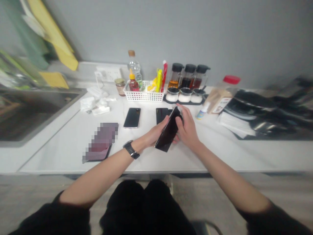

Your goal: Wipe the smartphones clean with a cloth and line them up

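Observation:
My left hand (156, 133), with a black watch on its wrist, grips a black smartphone (167, 136) by its left side, tilted above the counter. My right hand (188, 130) is closed round the phone's upper right part, its thumb on the dark screen. A small whitish bit (174, 107) shows at the phone's top edge by the right fingers; I cannot tell what it is. Behind my hands lies a dark phone (161, 113), partly hidden. Left of it a phone with a light rim (132, 117) lies flat. Farther left is a blurred-out flat device (102, 142).
A white basket (144, 96) with bottles and packets stands by the wall, next to a seasoning rack (184, 100). Rightward are a red-lidded jar (223, 94), a small bottle (202, 111) and black pans (254, 107). Crumpled tissues (96, 102) lie near the sink (46, 125).

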`<state>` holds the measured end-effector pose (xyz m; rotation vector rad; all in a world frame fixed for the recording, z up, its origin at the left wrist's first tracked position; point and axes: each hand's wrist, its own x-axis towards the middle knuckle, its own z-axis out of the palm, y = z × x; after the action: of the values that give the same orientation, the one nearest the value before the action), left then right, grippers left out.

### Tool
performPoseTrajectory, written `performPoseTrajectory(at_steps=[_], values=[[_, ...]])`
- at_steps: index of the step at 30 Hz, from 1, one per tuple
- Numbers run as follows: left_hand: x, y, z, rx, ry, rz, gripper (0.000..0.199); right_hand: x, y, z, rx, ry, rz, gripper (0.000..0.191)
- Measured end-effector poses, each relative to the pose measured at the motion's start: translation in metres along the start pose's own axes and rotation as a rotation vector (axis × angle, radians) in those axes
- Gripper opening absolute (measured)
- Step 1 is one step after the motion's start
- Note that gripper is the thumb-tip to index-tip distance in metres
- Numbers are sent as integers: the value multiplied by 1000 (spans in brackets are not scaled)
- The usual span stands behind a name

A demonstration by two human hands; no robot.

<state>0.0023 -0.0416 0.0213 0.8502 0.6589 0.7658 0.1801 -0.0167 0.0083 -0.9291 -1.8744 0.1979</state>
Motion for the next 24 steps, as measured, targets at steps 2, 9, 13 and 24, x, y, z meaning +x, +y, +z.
performPoseTrajectory(at_steps=[2,9,13,24], values=[[-1,2,0,26,-38,46,60,11,7,-7,164,-25,52,50],[-6,5,1,109,-133,117,71,35,46,-30,535,-182,332,46],[-5,6,-2,-28,-149,5,54,27,52,-14,568,-118,374,53],[10,1,-21,-301,-59,-141,47,18,-5,6,12,-166,-257,38]])
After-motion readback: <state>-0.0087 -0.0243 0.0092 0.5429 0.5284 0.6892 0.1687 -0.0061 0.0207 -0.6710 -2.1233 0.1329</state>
